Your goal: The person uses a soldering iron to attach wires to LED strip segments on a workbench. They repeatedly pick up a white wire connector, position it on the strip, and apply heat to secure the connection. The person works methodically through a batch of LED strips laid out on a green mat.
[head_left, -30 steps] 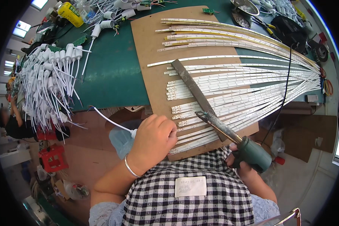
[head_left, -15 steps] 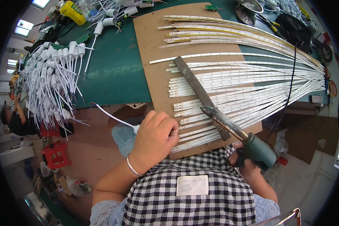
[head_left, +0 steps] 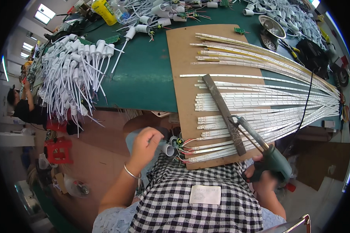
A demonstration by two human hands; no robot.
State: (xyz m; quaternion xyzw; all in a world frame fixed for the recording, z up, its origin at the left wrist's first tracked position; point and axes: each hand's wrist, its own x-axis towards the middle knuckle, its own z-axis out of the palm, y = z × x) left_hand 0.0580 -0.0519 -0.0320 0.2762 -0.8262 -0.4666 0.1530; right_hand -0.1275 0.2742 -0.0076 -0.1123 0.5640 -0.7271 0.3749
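Observation:
My left hand (head_left: 145, 145), its fingers curled in and nothing showing in them, is raised just left of a white plastic cap (head_left: 168, 150). Beside that cap a small green circuit board (head_left: 178, 142) has red and white wires running to the ends of the nearest LED strips (head_left: 210, 149). In my right hand (head_left: 262, 179), at the near right edge of the board, is a soldering gun (head_left: 277, 161) with a dark green handle. Its tip points up and left over a flat dark metal bar (head_left: 223, 112) that lies slantwise across the strips.
The strips fan across a brown board (head_left: 179, 58) on a green table (head_left: 140, 73). White capped cables (head_left: 74, 70) are heaped at its left edge. A metal bowl (head_left: 272, 26) and cutters stand at the far right. A black cord (head_left: 308, 97) crosses the strips. Someone sits far left.
My left hand has let go of the white-cabled cap and moved left from the strip ends, uncovering the cap, circuit board and wires. My right hand still holds the soldering gun. The view has shifted.

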